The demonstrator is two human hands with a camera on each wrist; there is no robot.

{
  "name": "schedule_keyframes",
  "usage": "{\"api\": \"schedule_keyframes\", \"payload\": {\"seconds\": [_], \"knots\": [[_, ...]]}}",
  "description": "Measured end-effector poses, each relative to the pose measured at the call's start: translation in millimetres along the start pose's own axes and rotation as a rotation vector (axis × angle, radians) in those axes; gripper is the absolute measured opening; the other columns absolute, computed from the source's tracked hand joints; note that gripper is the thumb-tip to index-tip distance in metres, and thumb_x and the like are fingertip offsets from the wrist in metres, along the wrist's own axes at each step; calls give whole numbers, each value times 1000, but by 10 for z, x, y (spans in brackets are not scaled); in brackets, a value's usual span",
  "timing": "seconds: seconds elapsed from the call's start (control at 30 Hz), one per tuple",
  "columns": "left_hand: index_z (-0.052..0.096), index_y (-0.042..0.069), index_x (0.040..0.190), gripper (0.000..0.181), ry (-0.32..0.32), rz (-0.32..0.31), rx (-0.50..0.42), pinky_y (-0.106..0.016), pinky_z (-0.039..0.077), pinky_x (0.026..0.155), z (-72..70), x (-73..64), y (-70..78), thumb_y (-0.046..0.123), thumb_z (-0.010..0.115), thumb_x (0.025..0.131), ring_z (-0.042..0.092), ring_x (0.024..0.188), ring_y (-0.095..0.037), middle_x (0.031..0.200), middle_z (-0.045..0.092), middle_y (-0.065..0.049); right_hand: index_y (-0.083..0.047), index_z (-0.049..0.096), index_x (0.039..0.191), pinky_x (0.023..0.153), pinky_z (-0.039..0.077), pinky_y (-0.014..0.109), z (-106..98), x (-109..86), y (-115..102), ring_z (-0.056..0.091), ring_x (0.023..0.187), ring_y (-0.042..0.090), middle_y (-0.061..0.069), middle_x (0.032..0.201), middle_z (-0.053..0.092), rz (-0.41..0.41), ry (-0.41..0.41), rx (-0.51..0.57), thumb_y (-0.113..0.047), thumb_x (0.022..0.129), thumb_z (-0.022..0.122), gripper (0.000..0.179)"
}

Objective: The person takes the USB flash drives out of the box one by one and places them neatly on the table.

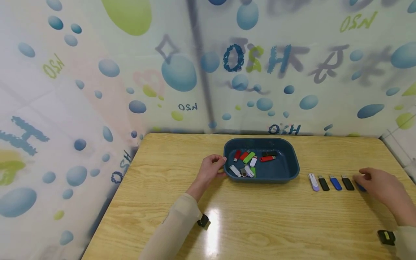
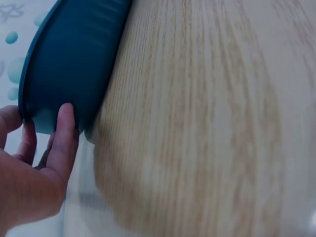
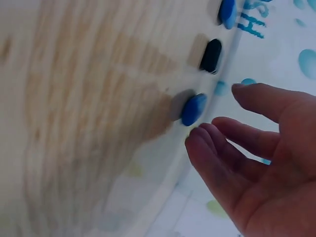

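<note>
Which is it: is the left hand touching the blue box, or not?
Touching. The left wrist view shows it: a fingertip of the left hand lies against the blue box with no gap.

From afar I saw a yellowish, wood-grained tabletop [image 1: 266, 220] under the fingers [image 2: 63, 138]; beyond them, a pale wall [image 1: 136, 54] printed with blue and green ovals [image 1: 179, 73]; on their near side, white glare [image 1: 212, 231].
</note>
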State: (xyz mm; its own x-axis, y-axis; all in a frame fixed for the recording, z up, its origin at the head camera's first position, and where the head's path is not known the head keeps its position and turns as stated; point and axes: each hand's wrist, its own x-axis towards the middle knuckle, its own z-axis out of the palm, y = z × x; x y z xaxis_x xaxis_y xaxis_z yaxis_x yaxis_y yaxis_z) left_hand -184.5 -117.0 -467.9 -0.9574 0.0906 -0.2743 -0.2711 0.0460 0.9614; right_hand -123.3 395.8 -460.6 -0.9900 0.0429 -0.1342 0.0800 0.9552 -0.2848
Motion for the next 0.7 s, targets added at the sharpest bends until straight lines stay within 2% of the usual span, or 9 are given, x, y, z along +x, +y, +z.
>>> {"api": "schedule_keyframes", "payload": {"seconds": [0.2, 0.37, 0.53, 0.7], "knots": [[64, -3, 114, 25, 5, -4, -9, -36, 64, 77, 7, 8, -6, 20, 65, 104, 65, 84, -19, 105, 56, -10, 24, 54, 121, 65, 53, 59, -70, -110, -239, 60, 92, 57, 42, 108, 60, -60, 110, 32, -19, 103, 63, 48], [63, -4, 114, 28, -1, 6, -12, -39, 64, 79, 5, 12, -16, 21, 65, 104, 64, 85, -18, 104, 55, -9, 16, 59, 124, 69, 50, 64, -132, -170, -605, 61, 94, 54, 38, 114, 62, -114, 231, 80, -26, 105, 61, 46], [62, -5, 116, 29, -9, 12, -9, -43, 64, 81, 5, 8, -8, 21, 65, 104, 63, 84, -18, 104, 55, -8, 12, 62, 125, 72, 50, 64, -112, -183, -932, 64, 93, 49, 32, 110, 65, -195, 341, 173, -27, 106, 60, 43], [63, -4, 116, 28, -6, 5, -6, -46, 63, 85, 8, 13, 6, 21, 65, 104, 63, 83, -17, 104, 54, -8, 10, 64, 124, 75, 52, 63, -54, -142, -1219, 66, 91, 44, 26, 105, 67, -284, 371, 239, -21, 104, 62, 37]]}}
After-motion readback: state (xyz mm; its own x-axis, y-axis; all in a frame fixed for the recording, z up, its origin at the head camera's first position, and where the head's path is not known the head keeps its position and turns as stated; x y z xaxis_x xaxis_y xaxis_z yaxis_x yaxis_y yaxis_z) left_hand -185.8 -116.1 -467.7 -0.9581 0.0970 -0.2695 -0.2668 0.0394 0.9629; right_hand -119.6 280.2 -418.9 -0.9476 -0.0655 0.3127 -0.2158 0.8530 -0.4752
